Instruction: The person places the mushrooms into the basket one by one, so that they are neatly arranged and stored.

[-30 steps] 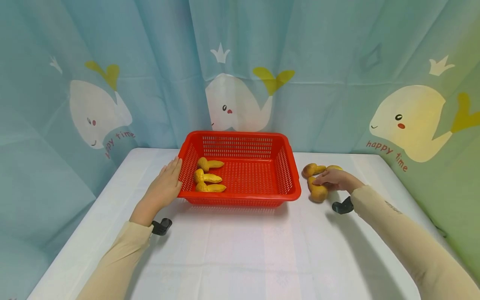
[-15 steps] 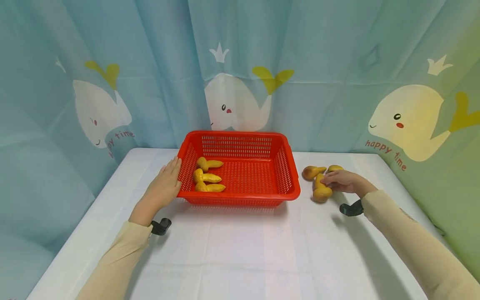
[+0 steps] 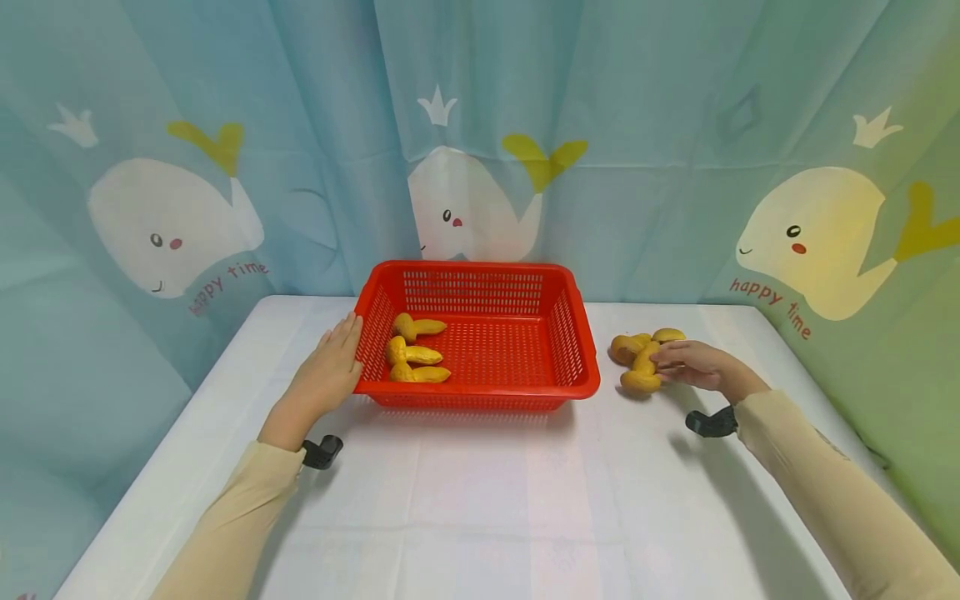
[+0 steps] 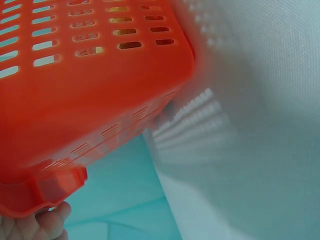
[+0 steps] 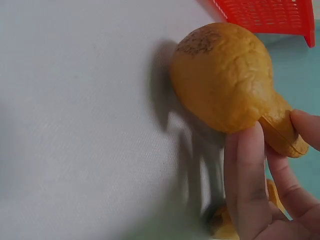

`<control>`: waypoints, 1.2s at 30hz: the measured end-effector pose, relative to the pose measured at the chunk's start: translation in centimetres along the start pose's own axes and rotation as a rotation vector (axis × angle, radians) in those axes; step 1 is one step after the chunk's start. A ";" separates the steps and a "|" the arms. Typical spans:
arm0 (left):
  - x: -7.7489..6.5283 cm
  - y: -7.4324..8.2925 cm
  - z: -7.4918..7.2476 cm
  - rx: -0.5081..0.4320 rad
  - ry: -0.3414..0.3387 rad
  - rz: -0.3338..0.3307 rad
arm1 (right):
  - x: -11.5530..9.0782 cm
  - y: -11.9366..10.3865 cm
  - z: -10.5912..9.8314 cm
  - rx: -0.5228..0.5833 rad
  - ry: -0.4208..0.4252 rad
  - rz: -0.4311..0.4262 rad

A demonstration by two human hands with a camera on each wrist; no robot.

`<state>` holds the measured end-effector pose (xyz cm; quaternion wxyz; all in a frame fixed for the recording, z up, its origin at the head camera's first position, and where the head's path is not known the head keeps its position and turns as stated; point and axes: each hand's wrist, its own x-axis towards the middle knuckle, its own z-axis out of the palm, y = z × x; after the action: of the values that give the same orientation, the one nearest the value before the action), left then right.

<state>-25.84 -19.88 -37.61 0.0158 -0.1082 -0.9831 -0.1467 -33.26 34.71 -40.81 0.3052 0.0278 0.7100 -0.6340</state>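
My left hand (image 3: 326, 371) rests with straight fingers along the left rim of a red plastic basket (image 3: 480, 390); in the left wrist view, fingertips (image 4: 47, 222) touch its rim. At the right of the basket, my right hand (image 3: 697, 365) pinches a yellow-brown toy mushroom (image 3: 640, 382) by its stem. The right wrist view shows the mushroom's rounded cap (image 5: 220, 75) away from the palm, with thumb and fingers on both sides of the stem. A second mushroom (image 3: 626, 348) lies just behind it, and a third yellowish one (image 3: 668, 335) is partly hidden.
Several yellow mushrooms lie along the basket's left side, among them one mushroom (image 3: 417, 327) toward the back. A white cloth covers the table (image 3: 480, 500). Behind it hangs a blue-green curtain (image 3: 637, 225) printed with whales.
My right hand has shifted a little to the right, and the mushroom in its fingers has turned. The mushroom behind it has turned slightly too. My left hand stays on the basket rim.
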 end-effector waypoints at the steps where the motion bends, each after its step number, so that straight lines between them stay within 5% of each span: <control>1: 0.0 0.0 0.0 0.002 0.002 0.001 | -0.1 0.1 0.0 0.011 0.002 -0.006; 16: 0.0 0.0 0.0 -0.006 -0.004 0.004 | -1.5 -0.3 -0.3 0.212 -0.043 -0.090; 36: -0.1 -0.1 0.1 0.016 0.017 0.016 | -2.8 -3.1 -0.8 0.294 0.029 -0.117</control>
<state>-25.75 -19.93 -37.71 0.0263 -0.1148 -0.9832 -0.1397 -32.69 35.83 -36.75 0.2500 0.0400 0.6144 -0.7473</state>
